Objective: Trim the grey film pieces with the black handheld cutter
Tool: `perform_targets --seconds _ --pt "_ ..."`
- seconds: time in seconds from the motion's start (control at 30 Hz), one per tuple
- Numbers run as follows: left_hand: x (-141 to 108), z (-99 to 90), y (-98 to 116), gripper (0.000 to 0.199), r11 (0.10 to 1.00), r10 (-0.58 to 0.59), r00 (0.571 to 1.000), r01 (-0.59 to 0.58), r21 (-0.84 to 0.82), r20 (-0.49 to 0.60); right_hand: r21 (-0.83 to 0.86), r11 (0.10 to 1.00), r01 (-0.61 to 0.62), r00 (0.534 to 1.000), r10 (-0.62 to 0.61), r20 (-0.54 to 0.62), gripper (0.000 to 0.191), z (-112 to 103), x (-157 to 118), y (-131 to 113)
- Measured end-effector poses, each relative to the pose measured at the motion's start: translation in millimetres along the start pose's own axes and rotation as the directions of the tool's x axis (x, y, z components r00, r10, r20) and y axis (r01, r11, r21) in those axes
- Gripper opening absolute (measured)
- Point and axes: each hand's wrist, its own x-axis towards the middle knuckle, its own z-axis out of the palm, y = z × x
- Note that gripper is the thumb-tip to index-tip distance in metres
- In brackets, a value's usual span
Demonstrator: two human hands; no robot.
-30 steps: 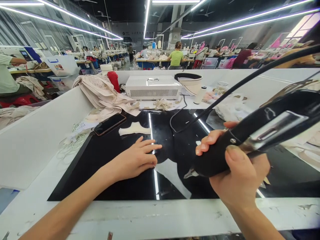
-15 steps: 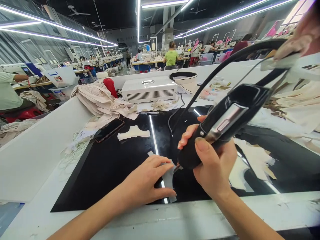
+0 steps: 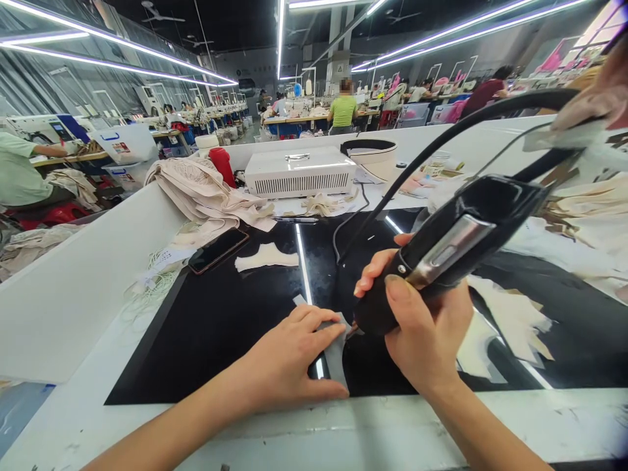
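My left hand [image 3: 299, 350] lies palm down, fingers close together and thumb spread apart, over the grey piece [image 3: 337, 366] on the black sheet [image 3: 220, 333] covering part of the desk [image 3: 392, 425]. My right hand [image 3: 426, 340] has its grip closed around the black handheld tool [image 3: 449, 245], thumb on top, wrist raised, tool tilted with its tip at the piece's right edge. Containers: one round cream tub [image 3: 375, 160], dark-rimmed, contents not discernible; one translucent bin [image 3: 128, 145], blue-handled, contents unclear.
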Motion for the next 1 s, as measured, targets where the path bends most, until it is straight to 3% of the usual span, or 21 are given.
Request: perform_targets --seconds 0.6,1.0 --pt "-2 -0.9 2 0.075 1.000 0.011 1.000 -0.011 -0.015 0.000 0.064 0.996 -0.067 0.998 0.068 -0.006 0.038 3 -11 -9" --pt "-1 -1.0 1 0.073 0.999 0.032 0.999 -0.033 -0.022 -0.016 0.098 0.993 -0.068 0.996 0.062 0.062 0.040 0 -23 -13"
